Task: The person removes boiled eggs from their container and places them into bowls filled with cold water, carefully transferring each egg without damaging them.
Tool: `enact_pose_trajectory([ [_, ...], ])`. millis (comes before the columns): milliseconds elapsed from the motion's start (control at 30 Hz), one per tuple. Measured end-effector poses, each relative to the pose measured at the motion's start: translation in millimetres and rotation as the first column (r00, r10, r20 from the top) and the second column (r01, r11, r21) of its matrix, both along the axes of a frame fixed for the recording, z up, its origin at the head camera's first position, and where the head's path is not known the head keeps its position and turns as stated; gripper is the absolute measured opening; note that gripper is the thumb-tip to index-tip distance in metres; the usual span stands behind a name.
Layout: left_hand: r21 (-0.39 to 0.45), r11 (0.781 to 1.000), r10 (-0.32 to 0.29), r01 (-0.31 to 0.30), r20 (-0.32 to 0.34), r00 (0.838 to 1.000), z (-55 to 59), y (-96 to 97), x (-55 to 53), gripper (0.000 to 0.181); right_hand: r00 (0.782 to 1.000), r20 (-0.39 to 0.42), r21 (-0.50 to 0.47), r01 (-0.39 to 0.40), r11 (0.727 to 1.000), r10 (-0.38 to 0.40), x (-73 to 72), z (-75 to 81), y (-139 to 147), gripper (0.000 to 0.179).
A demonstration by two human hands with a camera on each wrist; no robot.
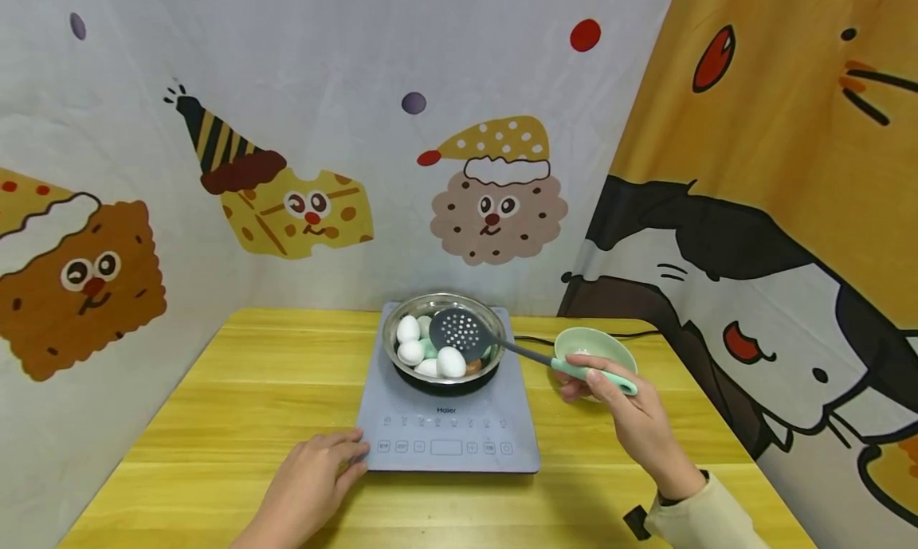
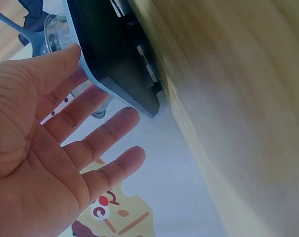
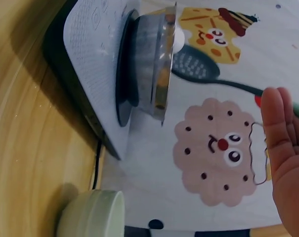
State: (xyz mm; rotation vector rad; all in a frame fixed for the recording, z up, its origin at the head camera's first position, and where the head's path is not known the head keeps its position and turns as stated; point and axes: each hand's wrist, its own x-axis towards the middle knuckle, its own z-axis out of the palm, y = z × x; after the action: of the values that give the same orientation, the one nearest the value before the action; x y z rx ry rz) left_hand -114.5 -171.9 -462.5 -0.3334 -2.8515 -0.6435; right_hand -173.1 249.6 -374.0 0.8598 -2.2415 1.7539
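While the right hand (image 1: 625, 409) is curled round the green handle of the skimmer (image 1: 459, 335), its perforated head sits over the eggs (image 1: 451, 362) in the metal pot (image 1: 388, 338), just above rim level. Can't tell if it touches any. Left hand (image 1: 311, 477) isn't clamped on anything: fingers spread, tips at the front left corner of the induction cooker (image 1: 445, 421). Hands well apart. Pale green bowl (image 1: 610, 343) on the tabletop (image 1: 237, 405), right of the cooker.

Handling, my read: skimmer is light and stiff; hold far back on the handle, as now, away from heat. Eggs are smooth, fragile, prone to rolling; cradle singly from beneath, don't squeeze. Pot is crowded, so knocks could crack shells. Can't see whether there's water; if wet, expect slippery.
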Motion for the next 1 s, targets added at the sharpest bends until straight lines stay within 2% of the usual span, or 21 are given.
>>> enact_pose_trajectory([
  [100,0.000,1.000,0.000,0.000,-0.001,1.000,-0.9,-0.1,-0.2,0.020,0.995,0.054,-0.054,-0.081,0.995,0.084,-6.0,-3.0,7,0.036],
  [200,-0.002,1.000,0.002,-0.002,-0.005,1.000,-1.8,0.3,-0.3,0.021,0.984,0.106,-0.112,-0.130,0.985,0.142,-11.8,-5.2,12,0.039],
  [500,-0.004,1.000,0.004,-0.004,-0.010,1.000,-2.9,0.5,-0.8,0.022,0.947,0.248,-0.238,-0.146,0.960,0.205,-25.8,-10.8,22,0.043],
  [600,-0.008,1.000,0.005,-0.005,-0.016,1.000,-2.4,0.6,-0.9,0.021,0.929,0.319,-0.277,-0.099,0.956,0.188,-29.2,-11.1,21,0.042],
  [800,-0.011,1.000,0.010,-0.010,-0.017,1.000,-2.8,0.7,-0.8,0.022,0.868,0.484,-0.323,0.057,0.945,0.113,-32.6,-6.9,16,0.040],
  [1000,-0.011,1.000,0.006,-0.007,-0.012,1.000,-4.6,0.1,-1.8,0.022,0.845,0.534,-0.310,0.152,0.939,0.040,-31.4,-4.9,10,0.042],
])
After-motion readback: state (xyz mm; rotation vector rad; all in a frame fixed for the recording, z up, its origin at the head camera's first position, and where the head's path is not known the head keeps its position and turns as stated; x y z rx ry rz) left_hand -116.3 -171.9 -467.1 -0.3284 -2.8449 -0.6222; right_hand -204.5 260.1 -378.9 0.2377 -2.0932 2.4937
